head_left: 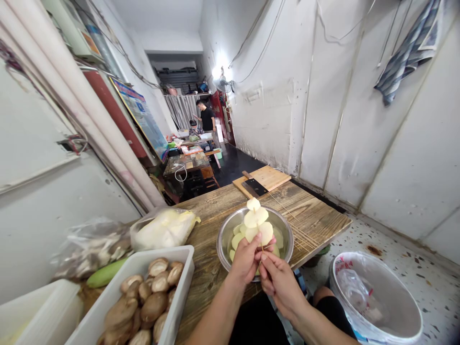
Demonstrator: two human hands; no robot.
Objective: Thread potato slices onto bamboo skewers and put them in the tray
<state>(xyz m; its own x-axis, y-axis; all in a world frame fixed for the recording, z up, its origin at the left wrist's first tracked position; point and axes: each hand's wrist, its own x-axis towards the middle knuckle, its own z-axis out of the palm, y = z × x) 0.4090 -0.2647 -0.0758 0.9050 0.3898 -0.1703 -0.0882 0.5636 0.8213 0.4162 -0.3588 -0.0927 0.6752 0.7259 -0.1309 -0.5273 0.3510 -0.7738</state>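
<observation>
Wooden table [208,211] takes up the middle. Clock directions are from the steel bowl. Lined bin [391,287] on the floor at 4 o'clock. White plastic crate [184,287] at 8 o'clock, loaded with shiitake mushrooms [154,309]. Cutting board [275,178] between 12 and 1, cleaver [256,187] lying on it, blade flat. Steel bowl [223,244] itself sits near the table's close edge, right in front of the person.

Both hands work over the bowl's near side. Left hand [246,256] is mostly closed, thumb and fingers pinched by the lowest slices. Right hand [275,275] is curled, thumb and forefinger pinching the skewer low down.

Threaded potato slices [256,218], at least three, stand fanned upward above the bowl, toward 12. Loose potato slices [237,239] lie in the bowl below.

Progress, judged: this skewer is partly loaded; plenty of slices remain unthreaded. Smallest: bamboo skewers [304,235], bare, lie at 3 o'clock, so those look unused. Exact slice count can't be told; fingers cover the lower ones.
</observation>
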